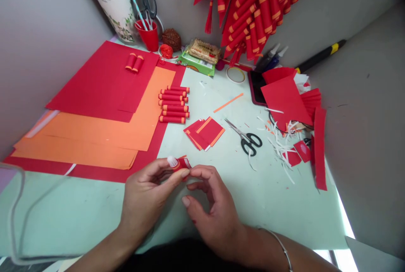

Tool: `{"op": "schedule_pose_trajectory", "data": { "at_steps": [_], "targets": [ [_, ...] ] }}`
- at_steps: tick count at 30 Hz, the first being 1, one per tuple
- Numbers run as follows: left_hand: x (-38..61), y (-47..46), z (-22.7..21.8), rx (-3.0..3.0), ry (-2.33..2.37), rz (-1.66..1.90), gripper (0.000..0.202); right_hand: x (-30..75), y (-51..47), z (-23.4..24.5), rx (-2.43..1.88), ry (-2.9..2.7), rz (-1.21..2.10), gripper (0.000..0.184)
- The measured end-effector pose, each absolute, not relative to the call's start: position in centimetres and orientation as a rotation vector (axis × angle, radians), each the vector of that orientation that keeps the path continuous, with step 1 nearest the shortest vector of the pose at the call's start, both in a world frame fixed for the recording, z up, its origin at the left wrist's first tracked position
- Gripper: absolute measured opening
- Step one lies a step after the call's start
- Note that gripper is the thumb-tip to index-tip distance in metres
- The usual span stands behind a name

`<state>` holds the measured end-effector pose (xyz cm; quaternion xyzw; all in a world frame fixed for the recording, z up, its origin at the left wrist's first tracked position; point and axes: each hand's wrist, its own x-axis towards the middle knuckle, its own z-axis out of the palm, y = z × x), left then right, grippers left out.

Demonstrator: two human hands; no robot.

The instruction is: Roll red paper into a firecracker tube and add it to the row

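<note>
Left grip (pixel 148 187) pinching red paper roll (pixel 182 164), right grip (pixel 209 208) half-curled, pale green table (pixel 268 204), grey walls (pixel 38 31).

My scissors (pixel 247 139) lie on the table (pixel 253 196) right of the cut squares (pixel 204 133) — behind those, the stacked rolls (pixel 174 104); paper sheets (pixel 95 111) spread left.

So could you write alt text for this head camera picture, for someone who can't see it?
Two hands meet over a pale green table: the left hand pinches a small red paper roll while the right hand touches its end. Beyond lie red and orange paper sheets, a row of finished rolls, cut red squares and black scissors.
</note>
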<state>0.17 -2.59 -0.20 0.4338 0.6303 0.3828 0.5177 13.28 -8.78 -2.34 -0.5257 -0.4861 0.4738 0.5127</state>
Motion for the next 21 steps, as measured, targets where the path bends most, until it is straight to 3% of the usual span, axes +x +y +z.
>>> {"op": "schedule_pose_trajectory", "data": {
  "at_steps": [12, 17, 21],
  "targets": [
    [-0.2, -3.5, -0.9, 1.251, 1.346, 1.008, 0.011, 14.0, -8.6, -2.2, -1.233, -1.237, 0.952, 0.045],
    [-0.8, -4.0, -1.1, 1.633, 1.055, 1.048, 0.027, 14.9, -8.6, -1.7, -1.193, -1.338, 0.670, 0.046],
    [-1.3, -3.9, -1.3, 1.824, 0.853, 1.033, 0.026, 15.3, -8.2, -0.9, -1.157, -1.435, 0.568, 0.041]
  ]
}}
